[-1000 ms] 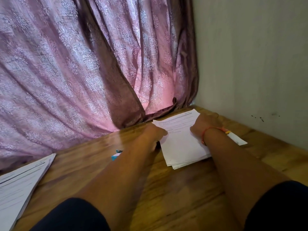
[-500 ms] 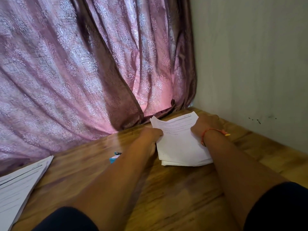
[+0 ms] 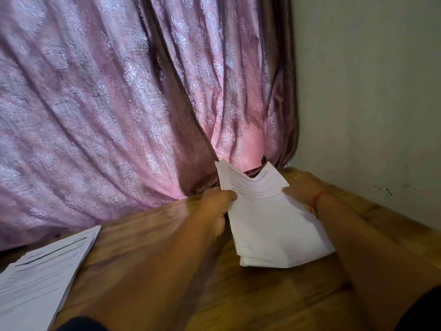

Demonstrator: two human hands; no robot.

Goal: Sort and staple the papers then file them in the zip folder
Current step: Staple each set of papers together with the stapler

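Observation:
A stack of white printed papers [image 3: 267,218] is held up at its far end over the wooden table [image 3: 238,295], its near end low by the table. My left hand [image 3: 216,206] grips the stack's left edge. My right hand [image 3: 301,189], with a red thread at the wrist, grips the right edge. The top sheet's far edge sags between the two hands. No stapler or zip folder shows.
A second pile of printed papers [image 3: 40,275] lies at the table's left edge. A pink patterned curtain [image 3: 119,103] hangs close behind the table. A pale wall [image 3: 370,91] borders the right side.
Both hands have lifted the far end of the stack off the table and squared it. The small blue object beside my left arm is no longer visible.

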